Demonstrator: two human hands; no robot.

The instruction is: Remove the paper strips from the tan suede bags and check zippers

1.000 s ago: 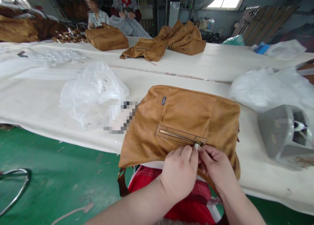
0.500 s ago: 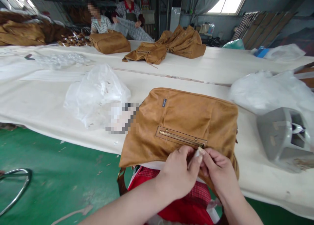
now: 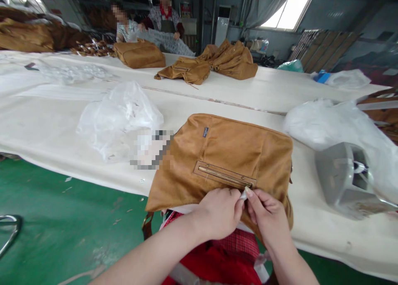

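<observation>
A tan leather bag (image 3: 236,140) lies at the table's near edge. Its front has a brass zip (image 3: 222,175) in a stitched panel and a small dark label (image 3: 205,132). At the zip's right end, my left hand (image 3: 221,210) and my right hand (image 3: 266,210) are closed in pinches, fingertips almost meeting. Between them shows a small white piece (image 3: 244,194), thin like paper or film; the zip's pull is hidden there. Below the hands, red checked lining or cloth (image 3: 239,241) hangs from the bag's near side.
A crumpled clear plastic bag (image 3: 121,115) lies to the left, a grey tape dispenser (image 3: 340,181) and more plastic (image 3: 323,121) to the right. Tan bags (image 3: 139,54) stand across the table (image 3: 77,131). Two people are at the far side, one holding a clear sheet (image 3: 171,42).
The view has shifted a little, so the bag sits slightly further left. My hands stay pinched at the zip's end, and more of the white piece shows.
</observation>
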